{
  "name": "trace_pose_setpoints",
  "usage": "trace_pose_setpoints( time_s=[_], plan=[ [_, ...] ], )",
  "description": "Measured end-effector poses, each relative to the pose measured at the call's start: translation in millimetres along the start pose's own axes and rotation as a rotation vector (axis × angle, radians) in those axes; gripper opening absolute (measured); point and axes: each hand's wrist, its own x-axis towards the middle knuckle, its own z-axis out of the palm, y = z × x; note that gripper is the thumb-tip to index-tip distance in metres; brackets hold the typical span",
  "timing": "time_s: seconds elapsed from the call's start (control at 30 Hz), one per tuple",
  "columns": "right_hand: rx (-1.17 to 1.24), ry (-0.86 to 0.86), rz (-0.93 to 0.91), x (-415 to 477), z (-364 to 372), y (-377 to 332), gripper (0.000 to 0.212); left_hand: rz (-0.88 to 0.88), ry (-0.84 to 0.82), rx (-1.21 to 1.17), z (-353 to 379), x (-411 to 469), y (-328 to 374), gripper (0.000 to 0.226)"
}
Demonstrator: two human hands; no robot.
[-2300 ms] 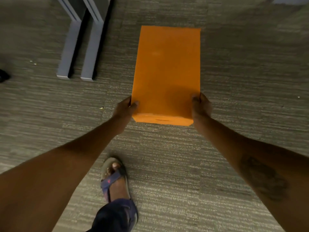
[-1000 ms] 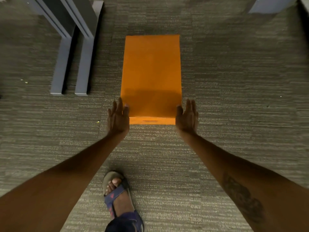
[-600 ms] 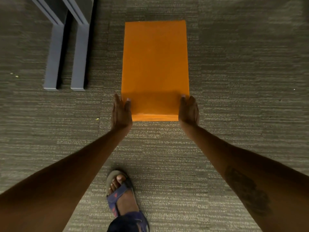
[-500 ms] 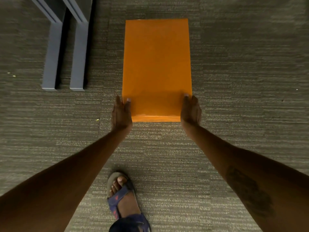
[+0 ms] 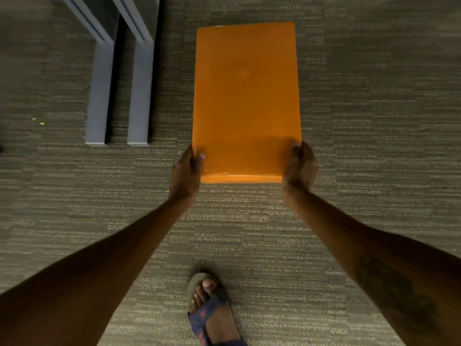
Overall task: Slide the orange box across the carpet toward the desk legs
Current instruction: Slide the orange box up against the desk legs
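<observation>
Office — ribbed carpet [image 5: 374, 121], grey desk legs [image 5: 117, 96]

We see a foot in a blue-strapped sandal [image 5: 210, 313] near the bottom edge, and small pale crumbs [image 5: 42, 123] at the far left

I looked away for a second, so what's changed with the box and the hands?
Both hands closed on the orange box: a second ago they lay open beside its near corners; now the left hand and right hand grip them. The box remains right of the desk legs.
</observation>
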Motion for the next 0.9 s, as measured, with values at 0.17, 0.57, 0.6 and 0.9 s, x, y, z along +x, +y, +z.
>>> trace_pose_setpoints(
  time_s=[0.17, 0.57, 0.6, 0.9],
  plan=[
    [0.042, -0.011, -0.041, 6.3, 50.1, -32.2, 0.037, 0.029, 0.06, 0.037, -37.2, 46.7, -15.1, 0.037],
    [0.022, -0.059, -0.014, 10.4, 143.9, -90.9, 0.038, 0.091, 0.098, 0.014, -111.6, 127.1, -40.7, 0.027],
    [0.034, -0.064, -0.012, 10.3, 148.3, -92.7, 0.037, 0.081, 0.108, 0.02, -114.2, 129.9, -43.8, 0.032],
    [0.013, -0.099, 0.003, 0.6, 164.2, -94.5, 0.035, 0.011, 0.116, 0.02, -124.7, 138.8, -60.1, 0.034]
  ],
)
